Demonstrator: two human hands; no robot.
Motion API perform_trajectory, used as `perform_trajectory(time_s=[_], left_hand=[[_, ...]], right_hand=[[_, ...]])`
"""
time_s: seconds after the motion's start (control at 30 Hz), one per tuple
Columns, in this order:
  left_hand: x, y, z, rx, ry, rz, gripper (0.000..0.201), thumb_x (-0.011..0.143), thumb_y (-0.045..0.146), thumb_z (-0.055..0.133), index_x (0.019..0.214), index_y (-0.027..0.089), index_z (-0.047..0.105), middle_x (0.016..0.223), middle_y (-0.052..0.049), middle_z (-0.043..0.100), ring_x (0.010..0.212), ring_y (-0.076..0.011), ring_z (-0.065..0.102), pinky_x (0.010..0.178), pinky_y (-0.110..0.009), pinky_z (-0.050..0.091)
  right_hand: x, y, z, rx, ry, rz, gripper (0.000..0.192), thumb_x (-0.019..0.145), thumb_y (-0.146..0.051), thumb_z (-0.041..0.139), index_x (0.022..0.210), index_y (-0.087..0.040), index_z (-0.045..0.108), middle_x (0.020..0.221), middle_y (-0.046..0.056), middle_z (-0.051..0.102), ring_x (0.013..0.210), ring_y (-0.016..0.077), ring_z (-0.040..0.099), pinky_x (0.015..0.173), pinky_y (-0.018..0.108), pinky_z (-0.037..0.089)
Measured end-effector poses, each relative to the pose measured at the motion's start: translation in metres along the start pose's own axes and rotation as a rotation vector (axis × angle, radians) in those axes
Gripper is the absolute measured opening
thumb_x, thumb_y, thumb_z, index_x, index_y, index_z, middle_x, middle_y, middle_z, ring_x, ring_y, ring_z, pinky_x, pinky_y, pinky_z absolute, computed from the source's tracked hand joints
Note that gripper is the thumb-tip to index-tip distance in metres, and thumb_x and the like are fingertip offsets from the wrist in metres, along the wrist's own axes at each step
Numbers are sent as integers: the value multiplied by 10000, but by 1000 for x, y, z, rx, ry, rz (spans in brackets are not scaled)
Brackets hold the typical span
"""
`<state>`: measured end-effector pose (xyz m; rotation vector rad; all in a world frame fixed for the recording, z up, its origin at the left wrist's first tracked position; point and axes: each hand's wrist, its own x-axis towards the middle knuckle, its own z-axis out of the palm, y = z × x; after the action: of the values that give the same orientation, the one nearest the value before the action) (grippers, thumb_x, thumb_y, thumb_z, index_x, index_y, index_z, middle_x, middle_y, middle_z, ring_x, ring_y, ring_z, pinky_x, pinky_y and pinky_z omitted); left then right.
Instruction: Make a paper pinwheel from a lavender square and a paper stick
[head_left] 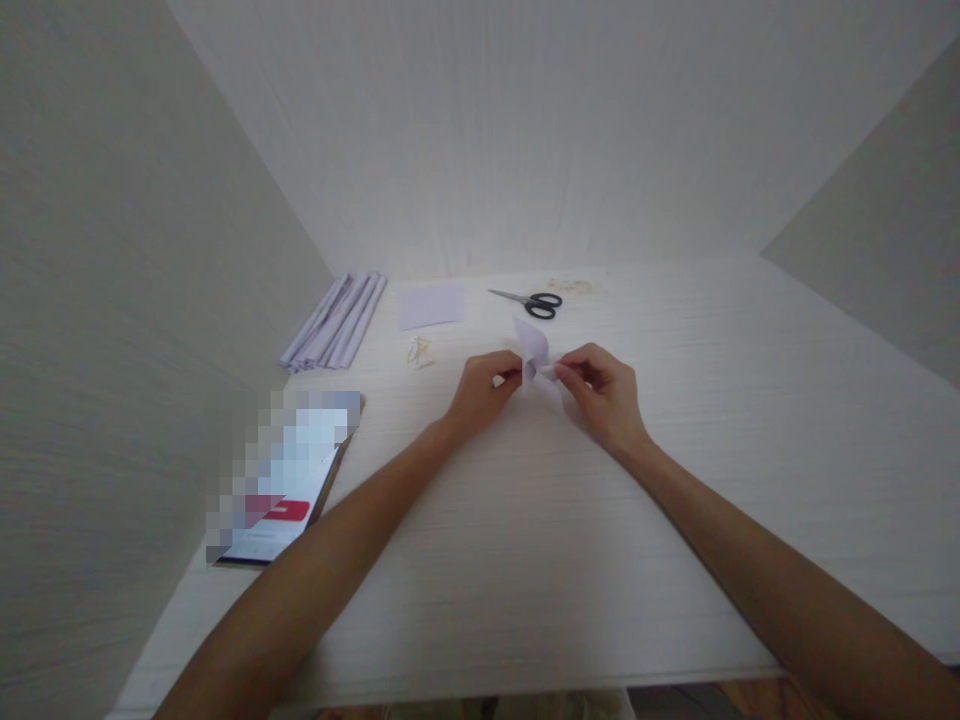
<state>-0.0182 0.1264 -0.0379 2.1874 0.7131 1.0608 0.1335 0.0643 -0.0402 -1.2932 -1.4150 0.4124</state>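
Observation:
A pale lavender paper pinwheel (532, 345) with curved blades is held up above the white table. My left hand (487, 388) is closed on its left side, thumb and fingers pinching the paper. From the right, my right hand (604, 390) pinches a folded blade near the middle, its fingertips closed. Whether a pin or stick is at the centre is too small to make out. Beyond the hands lie scissors (534, 302) with black handles, blades pointing left. A flat lavender paper sheet (431, 306) rests to their left.
Several rolled lavender paper tubes (335, 322) lie at the back left. Nearer me is a tablet or phone (300, 480) with a partly blurred screen, beside my left forearm. Small yellowish bits (421, 352) and more tan pieces (570, 287) lie on the table (480, 570). Pale walls enclose it.

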Motion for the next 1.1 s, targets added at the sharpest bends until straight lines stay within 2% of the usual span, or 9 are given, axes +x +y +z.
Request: perform_trajectory(time_s=[0.17,0.3,0.5,0.67,1.1], left_hand=[[0,1,0,31,-80,70,177,673,36,443,613,122,586,631,-11,571,605,-88,516,575,-191,386],[0,4,0,68,-146,90,185,708,75,430,631,126,589,659,-29,579,632,-104,524,591,-206,394],[1,4,3,-22,-223,-16,162,709,99,428,651,124,577,666,-18,579,647,-112,527,612,-221,412],[1,4,5,-87,-183,-110,158,704,110,412,634,122,553,645,-6,577,655,-114,521,618,-228,421],[1,3,3,36,-205,-1,188,742,115,396,627,119,545,650,-25,563,649,-124,505,628,-246,396]], right_hand=[[-1,-1,-1,-32,-6,-35,60,739,-203,524,697,-174,556,653,-2,526,595,111,488,551,251,389],[-1,-4,-2,-64,-19,-51,63,742,-198,517,694,-174,549,641,-6,515,571,107,470,535,250,380],[-2,-10,-3,-126,-3,-91,81,743,-180,510,670,-184,544,629,-7,515,565,109,460,525,250,371],[-2,-10,-1,-142,-19,-90,80,741,-185,527,662,-184,543,606,-13,509,537,101,439,499,241,352],[-1,-8,1,-174,-103,-90,92,709,-151,546,622,-178,534,567,-16,501,511,101,435,480,235,341]])
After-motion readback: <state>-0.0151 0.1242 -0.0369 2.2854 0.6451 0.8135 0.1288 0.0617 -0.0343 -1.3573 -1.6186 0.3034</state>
